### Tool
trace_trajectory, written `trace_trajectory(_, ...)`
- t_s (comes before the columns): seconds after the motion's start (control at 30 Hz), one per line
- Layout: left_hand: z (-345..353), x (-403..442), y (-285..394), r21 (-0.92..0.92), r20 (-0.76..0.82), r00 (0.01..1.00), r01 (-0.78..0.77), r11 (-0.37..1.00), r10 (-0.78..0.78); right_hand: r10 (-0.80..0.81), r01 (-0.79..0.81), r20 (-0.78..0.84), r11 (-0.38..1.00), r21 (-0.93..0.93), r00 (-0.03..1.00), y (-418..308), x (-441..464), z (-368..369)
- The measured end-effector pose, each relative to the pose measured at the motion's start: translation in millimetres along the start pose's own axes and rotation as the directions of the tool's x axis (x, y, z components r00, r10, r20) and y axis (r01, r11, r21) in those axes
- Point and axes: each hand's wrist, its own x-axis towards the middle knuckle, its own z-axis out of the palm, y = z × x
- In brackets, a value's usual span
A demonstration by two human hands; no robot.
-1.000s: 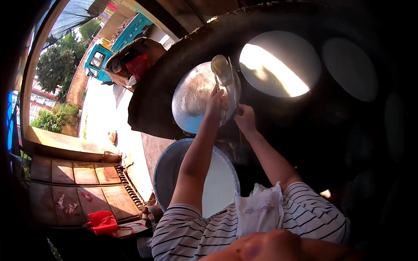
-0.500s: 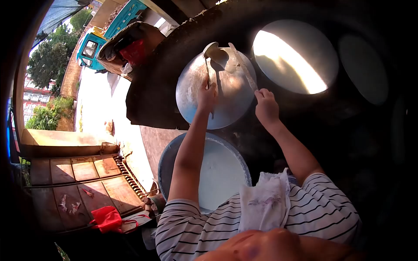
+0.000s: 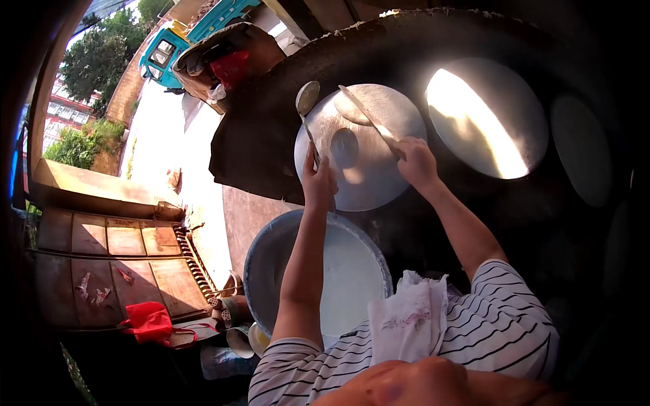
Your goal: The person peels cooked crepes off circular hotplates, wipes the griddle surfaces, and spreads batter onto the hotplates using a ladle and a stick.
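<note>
My left hand [image 3: 318, 181] is closed around the handle of a ladle [image 3: 308, 99], whose bowl is raised at the upper left edge of a round metal griddle plate [image 3: 386, 184]. My right hand [image 3: 416, 162] grips a long flat spatula [image 3: 371, 120], its blade slanting across the plate's upper part. Beside the blade lies a pale smear. A grey oval patch shows mid-plate; I cannot tell whether it is shadow or batter. Below my left forearm stands a large tub [image 3: 252, 271] of white liquid [image 3: 352, 277].
To the right are a second round plate [image 3: 474, 128], partly sunlit, and a dimmer third one [image 3: 581, 150]. A dark ledge [image 3: 250, 149] borders them. At lower left, a red bag [image 3: 149, 323] lies by a tiled surface [image 3: 122, 284]. Outside stands a blue truck [image 3: 161, 57].
The ladle has moved from over the plate to its upper left edge. The spatula has turned to a flatter slant across the plate. The view has shifted slightly.
</note>
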Motion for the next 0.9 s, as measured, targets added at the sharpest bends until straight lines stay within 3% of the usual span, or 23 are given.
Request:
trace_trajectory(0.07, -15.9, -37.6, 24.3, -0.173, 0.024, 0.998, 0.057, 0.983, -0.054, 0.037, -0.041, -0.040, 0.993, -0.109, 0.999, 20.4, -3.3, -18.0)
trace_trajectory(0.17, -25.4, -64.9, 29.7, -0.153, -0.050, 0.999, -0.026, 0.988, 0.018, -0.038, 0.037, 0.025, 0.997, 0.063, 0.999, 8.1, -2.7, 21.5)
trace_trajectory(0.3, -22.3, -80.1, 32.8, -0.263, -0.002, 0.998, -0.064, 0.963, 0.066, -0.144, 0.141, 0.109, 0.989, 0.036, 0.984, -12.0, 8.3, 11.2)
trace_trajectory(0.4, -6.8, -94.5, 37.4, -0.237, -0.072, 0.993, -0.109, 0.965, 0.094, -0.138, 0.129, -0.064, 0.984, -0.122, 0.988, 37.0, 11.1, -26.3)
trace_trajectory(0.5, 2.3, -89.4, 33.7, -0.288, -0.117, 0.989, -0.116, 0.951, 0.086, -0.123, 0.133, 0.066, 0.977, -0.166, 0.990, 55.6, 36.6, -14.0)
trace_trajectory(0.6, 26.4, -81.6, 37.8, -0.276, -0.232, 0.970, -0.141, 0.951, 0.077, -0.121, 0.149, 0.343, 0.987, -0.057, 0.931, 34.1, 64.4, 22.4)
trace_trajectory(0.7, 38.6, -91.6, 25.0, -0.259, -0.318, 0.946, -0.152, 0.954, 0.064, -0.267, 0.251, 0.355, 0.964, 0.093, 0.896, 25.0, 73.7, 39.3)
trace_trajectory(0.9, 63.1, -94.1, 27.2, -0.277, -0.379, 0.921, -0.209, 0.938, 0.093, -0.460, 0.334, 0.478, 0.884, 0.328, 0.748, 22.1, 63.8, 1.5)
